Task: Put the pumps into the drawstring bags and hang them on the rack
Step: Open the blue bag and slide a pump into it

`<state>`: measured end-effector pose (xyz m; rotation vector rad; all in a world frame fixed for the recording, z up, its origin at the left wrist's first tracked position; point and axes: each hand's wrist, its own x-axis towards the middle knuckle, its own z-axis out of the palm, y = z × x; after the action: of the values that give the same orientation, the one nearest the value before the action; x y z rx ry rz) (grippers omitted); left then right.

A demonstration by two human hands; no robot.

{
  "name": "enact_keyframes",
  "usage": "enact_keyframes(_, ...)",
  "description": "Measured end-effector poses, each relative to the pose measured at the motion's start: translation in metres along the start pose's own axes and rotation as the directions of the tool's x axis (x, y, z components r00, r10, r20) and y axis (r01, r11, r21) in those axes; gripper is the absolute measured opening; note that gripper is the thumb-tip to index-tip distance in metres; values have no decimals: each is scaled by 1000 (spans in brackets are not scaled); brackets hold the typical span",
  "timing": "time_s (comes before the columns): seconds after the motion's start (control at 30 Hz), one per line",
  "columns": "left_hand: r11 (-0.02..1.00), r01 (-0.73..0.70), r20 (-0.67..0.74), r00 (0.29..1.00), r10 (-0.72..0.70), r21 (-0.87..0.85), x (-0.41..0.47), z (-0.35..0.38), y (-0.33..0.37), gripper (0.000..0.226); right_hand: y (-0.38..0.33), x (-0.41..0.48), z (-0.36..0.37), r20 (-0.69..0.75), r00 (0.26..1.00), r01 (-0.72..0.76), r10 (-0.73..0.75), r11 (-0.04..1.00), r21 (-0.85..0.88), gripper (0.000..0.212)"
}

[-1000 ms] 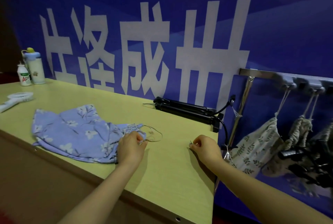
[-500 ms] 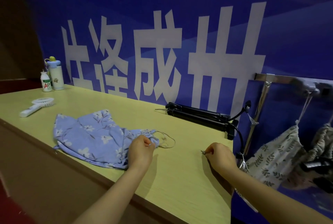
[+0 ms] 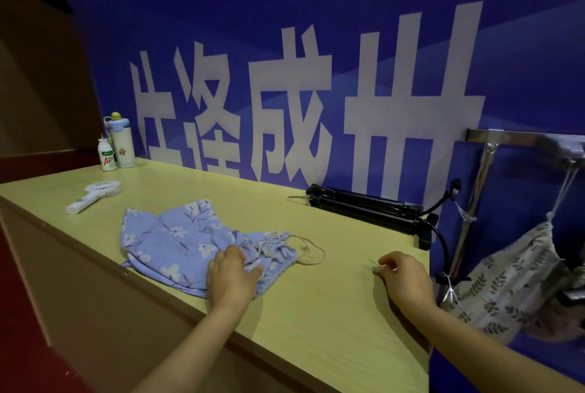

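Note:
A blue floral drawstring bag lies flat on the pale wooden table, its gathered mouth and thin cord pointing right. My left hand rests on the bag's near right part, fingers bent into the cloth. My right hand sits near the table's right end, pinching a small metal piece. A black pump lies along the back edge by the blue wall. Right of the table, a leaf-print bag hangs from the metal rack.
A white hand-held fan lies at the left of the table. Two bottles stand in the far left corner. A black cable curves off the table's right end beside the rack's upright pole.
My left hand has slid from the bag's gathered mouth back onto the cloth. The view has swung left, so less of the rack shows. My right hand keeps its pinch.

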<state>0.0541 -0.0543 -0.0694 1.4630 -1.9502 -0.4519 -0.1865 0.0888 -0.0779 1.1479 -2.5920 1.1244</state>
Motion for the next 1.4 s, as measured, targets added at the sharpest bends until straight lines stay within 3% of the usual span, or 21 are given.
enact_keyframes(0.1,993,-35,64,998,28,113,-2,0,3,41,-2,1,0,-34,999,5,-3,999,37,21)
enact_keyframes(0.2,985,-57,88,995,43,162,-3,-1,5,30,-11,-2,1,-26,1000,17,-14,994,105,23)
enact_keyframes(0.37,915,-190,5,980,201,357,-10,-1,6,17,-44,-19,13,42,998,32,-47,950,309,18)
enact_keyframes(0.43,951,-161,-81,979,188,264,-11,-5,6,21,-60,-26,23,78,994,40,-74,929,369,14)
enact_keyframes(0.57,999,-49,-217,975,47,-7,-7,-15,3,25,-94,-39,40,144,981,46,-131,874,484,27)
enact_keyframes(0.73,944,103,-215,960,-177,-315,7,-35,1,26,-137,-53,59,236,953,10,-190,798,603,18)
enact_keyframes(0.87,909,139,-180,958,-225,-393,12,-55,2,24,-168,-57,68,152,956,106,-249,781,615,16)
enact_keyframes(1.0,936,53,-138,985,-107,-349,15,-71,3,27,-192,-53,67,80,940,229,-332,787,572,11)
enact_keyframes(1.13,988,-56,-43,998,51,-147,23,-77,-11,30,-201,-54,69,403,792,287,-458,863,416,26)
enact_keyframes(1.2,995,-90,-138,987,82,-51,25,-83,-12,32,-194,-53,73,517,733,356,-442,897,262,31)
enact_keyframes(1.3,989,-125,-313,939,145,83,30,-93,7,24,-190,-47,67,507,776,357,-375,924,137,17)
enact_keyframes(1.4,960,-271,-293,926,239,-74,37,-96,40,27,-192,-31,47,415,842,349,-344,935,66,23)
